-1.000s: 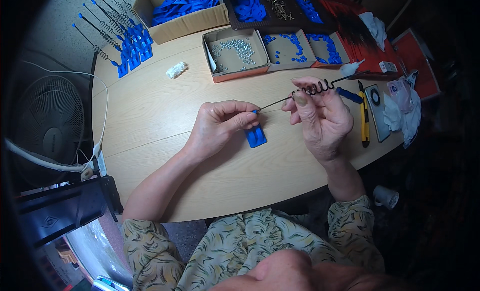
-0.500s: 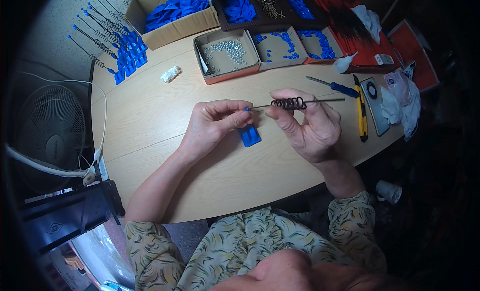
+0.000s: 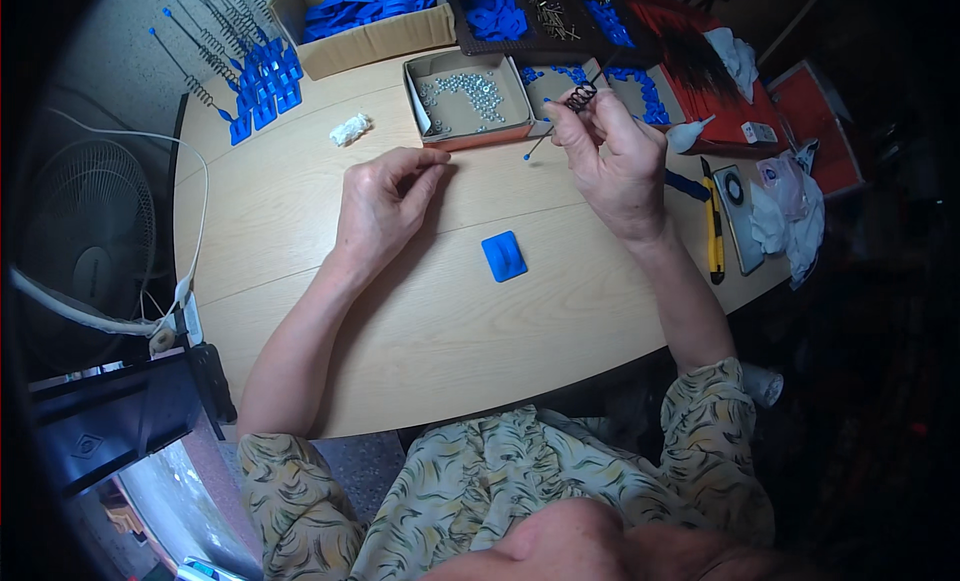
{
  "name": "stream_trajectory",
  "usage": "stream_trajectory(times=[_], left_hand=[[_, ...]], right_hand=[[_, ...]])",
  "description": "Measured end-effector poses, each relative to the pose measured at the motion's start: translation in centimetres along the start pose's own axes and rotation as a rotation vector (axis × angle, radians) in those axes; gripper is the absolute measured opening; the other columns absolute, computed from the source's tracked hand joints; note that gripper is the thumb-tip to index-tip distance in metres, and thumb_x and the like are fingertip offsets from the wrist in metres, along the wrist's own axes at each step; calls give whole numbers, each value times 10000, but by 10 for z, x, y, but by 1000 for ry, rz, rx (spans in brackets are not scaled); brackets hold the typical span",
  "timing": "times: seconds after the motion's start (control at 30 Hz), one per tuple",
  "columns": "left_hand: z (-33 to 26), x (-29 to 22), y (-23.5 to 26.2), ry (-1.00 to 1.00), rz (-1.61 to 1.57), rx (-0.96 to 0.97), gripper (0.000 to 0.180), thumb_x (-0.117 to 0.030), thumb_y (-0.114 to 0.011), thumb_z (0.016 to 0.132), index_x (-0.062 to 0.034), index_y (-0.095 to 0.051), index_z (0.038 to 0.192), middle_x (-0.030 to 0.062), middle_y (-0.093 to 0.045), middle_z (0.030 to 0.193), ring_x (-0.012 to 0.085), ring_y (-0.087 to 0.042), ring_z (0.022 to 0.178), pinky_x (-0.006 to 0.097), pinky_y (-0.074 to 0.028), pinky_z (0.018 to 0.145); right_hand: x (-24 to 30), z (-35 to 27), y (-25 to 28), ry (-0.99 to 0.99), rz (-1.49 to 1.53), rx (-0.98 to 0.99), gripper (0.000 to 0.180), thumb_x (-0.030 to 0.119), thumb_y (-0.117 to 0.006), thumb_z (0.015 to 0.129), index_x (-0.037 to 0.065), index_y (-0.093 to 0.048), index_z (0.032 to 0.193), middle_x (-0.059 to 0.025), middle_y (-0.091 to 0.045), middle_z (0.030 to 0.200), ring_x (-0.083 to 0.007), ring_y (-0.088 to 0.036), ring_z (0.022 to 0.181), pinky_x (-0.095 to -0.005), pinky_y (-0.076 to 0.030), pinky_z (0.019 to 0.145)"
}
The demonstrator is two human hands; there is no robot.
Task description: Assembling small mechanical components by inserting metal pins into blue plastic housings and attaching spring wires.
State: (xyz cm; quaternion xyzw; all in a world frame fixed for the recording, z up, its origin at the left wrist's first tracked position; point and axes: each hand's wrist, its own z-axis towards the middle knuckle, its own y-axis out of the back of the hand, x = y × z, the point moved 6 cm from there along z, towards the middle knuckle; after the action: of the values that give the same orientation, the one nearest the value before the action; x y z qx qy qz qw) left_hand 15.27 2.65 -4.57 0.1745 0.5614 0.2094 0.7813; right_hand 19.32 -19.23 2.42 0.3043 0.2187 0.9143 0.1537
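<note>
Fan (image 3: 85, 241): off the worktop's left edge, white cable (image 3: 195, 196) trailing over that edge.
Finished rods (image 3: 235, 56): row of springs on rods with blue bases, far-left corner of worktop (image 3: 400, 331).
White scrap (image 3: 350, 130): crumpled, near far edge, left of the small box.
Left hand (image 3: 380, 206): left of centre, thumb and forefinger pinched tip to tip; too small to tell whether anything sits in the pinch; other fingers loosely curled; pinch lies just near the small box's front-left corner.
Small box (image 3: 465, 96): open cardboard, full of small silvery metal parts, far-centre edge.
Blue plate (image 3: 504, 256): flat blue plastic piece, lies alone mid-worktop, between the two hands and nearer the body; touched by neither.
Rod (image 3: 545, 141): thin, blue-tipped lower end, slanting from low-left up to high-right; free tip points toward left hand.
Black spring (image 3: 581, 96): coiled on the rod's upper part, at right hand's fingertips.
Right hand (image 3: 615, 171): right of centre, raised over far edge, fingers grasping rod and spring.
Key relation: rod's long axis runs diagonally, free end left-down; left hand well apart from that tip; right hand holds it; blue plate below both, about equally near each.
Big box (image 3: 370, 16): blue parts, far edge.
Dark tray (image 3: 560, 21): blue and metal bits, far-right.
Yellow knife (image 3: 712, 221): right edge, beside white cloth (image 3: 790, 216).
</note>
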Motion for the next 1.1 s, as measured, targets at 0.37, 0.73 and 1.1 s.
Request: stream_trajectory(times=[0.37,0.73,1.1], left_hand=[[8,1,15,16,215,-104,64,-33,-612,789,6,-662,797,163,-669,866,260,-678,817,401,-541,711],[16,-2,4,-70,88,-85,63,23,-603,781,27,-658,810,254,-578,1326,354,-600,1217,417,-486,1004],[17,2,3,-96,82,-104,53,57,-552,780,51,-604,794,296,-572,1307,364,-625,1181,413,-509,987]], right_hand=[[-6,0,-19,-96,1,41,219,61,-722,894,13,-534,792,-78,-618,616,-170,-635,519,-289,-463,459],[-1,-2,-13,-35,-23,22,180,47,-724,868,-12,-555,867,-167,-632,725,-335,-665,630,-404,-499,518],[4,1,-10,2,5,7,179,42,-715,873,-9,-544,869,-174,-637,717,-344,-684,665,-406,-511,525]])
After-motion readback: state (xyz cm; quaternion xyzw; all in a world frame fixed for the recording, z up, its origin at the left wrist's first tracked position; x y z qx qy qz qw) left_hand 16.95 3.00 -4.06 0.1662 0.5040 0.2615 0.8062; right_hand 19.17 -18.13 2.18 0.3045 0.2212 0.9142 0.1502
